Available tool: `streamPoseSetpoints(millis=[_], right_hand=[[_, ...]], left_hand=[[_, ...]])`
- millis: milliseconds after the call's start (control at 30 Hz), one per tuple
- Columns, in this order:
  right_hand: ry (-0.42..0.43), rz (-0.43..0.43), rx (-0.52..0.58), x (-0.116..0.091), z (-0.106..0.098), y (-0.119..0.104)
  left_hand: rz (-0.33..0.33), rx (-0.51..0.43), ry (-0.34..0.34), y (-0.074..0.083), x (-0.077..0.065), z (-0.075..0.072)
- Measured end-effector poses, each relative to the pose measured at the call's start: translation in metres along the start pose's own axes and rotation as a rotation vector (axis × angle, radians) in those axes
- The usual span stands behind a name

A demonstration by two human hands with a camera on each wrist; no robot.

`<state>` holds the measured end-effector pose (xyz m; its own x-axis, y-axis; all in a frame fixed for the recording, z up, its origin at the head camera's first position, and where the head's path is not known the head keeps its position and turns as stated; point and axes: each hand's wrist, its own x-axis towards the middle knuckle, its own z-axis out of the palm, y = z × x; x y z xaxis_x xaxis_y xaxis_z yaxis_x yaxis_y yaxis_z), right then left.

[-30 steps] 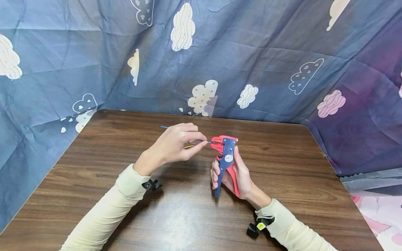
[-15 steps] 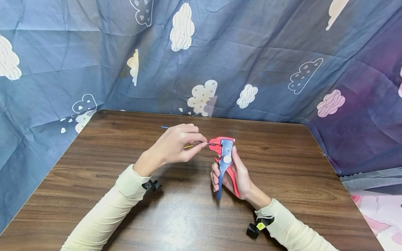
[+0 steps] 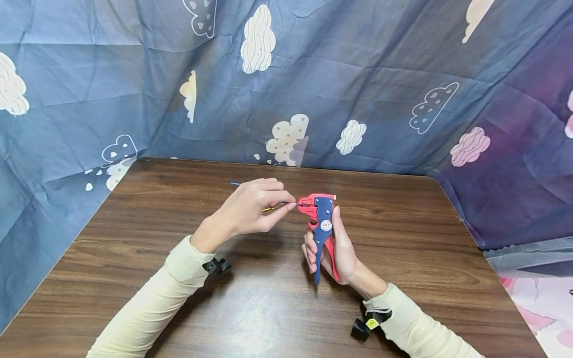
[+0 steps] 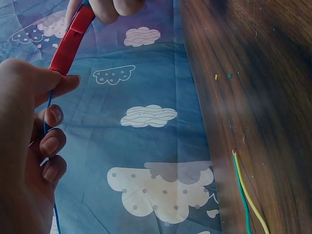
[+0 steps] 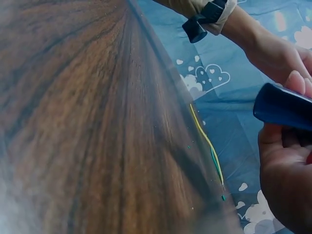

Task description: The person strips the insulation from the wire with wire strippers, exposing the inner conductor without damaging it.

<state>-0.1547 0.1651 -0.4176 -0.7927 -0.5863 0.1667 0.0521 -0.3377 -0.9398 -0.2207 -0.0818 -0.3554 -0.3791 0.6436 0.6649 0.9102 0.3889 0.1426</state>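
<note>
Between thumb and forefinger, my left hand (image 3: 248,206) pinches a thin blue wire (image 4: 50,100). The wire's tail shows behind the hand in the head view, and its front end meets the red nose of a wire stripper. That wire stripper (image 3: 324,219), blue-bodied with red parts, stands upright in my right hand (image 3: 343,251), whose fingers curl round the blue and red handles. Left fingertips are right at the nose. On the table below lie a yellow wire (image 5: 208,140) and a green wire (image 4: 239,180) side by side, partly hidden by the left hand in the head view.
Tiny scraps, a yellow bit (image 4: 216,77) and a green bit (image 4: 230,75), lie on the brown wooden table (image 3: 179,308). A dark blue cloud-print cloth (image 3: 380,59) hangs along the back and sides of the table.
The wire stripper has shifted slightly left towards the left fingertips. Its blue handle has swung right, closer to the red one. The left hand has hardly moved.
</note>
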Motion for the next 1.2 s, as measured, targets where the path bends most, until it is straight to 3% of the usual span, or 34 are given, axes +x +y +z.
streamPoseSetpoints(millis=[167, 367, 867, 1200], right_hand=[[0.038, 0.008, -0.018, -0.0006, 0.0022, -0.0013], [0.076, 0.079, 0.035, -0.0019, 0.0037, -0.0010], [-0.044, 0.144, 0.149, -0.0019, -0.0036, 0.0000], [-0.029, 0.136, 0.134, -0.0011, -0.0028, 0.0006]], left_hand=[[0.002, -0.001, 0.010, 0.0004, 0.0000, 0.0013], [0.006, 0.011, 0.022, 0.0003, -0.0009, 0.0021], [0.005, 0.052, 0.015, -0.0020, -0.0001, 0.0001], [-0.004, 0.084, 0.026, -0.0051, -0.0007, -0.0014]])
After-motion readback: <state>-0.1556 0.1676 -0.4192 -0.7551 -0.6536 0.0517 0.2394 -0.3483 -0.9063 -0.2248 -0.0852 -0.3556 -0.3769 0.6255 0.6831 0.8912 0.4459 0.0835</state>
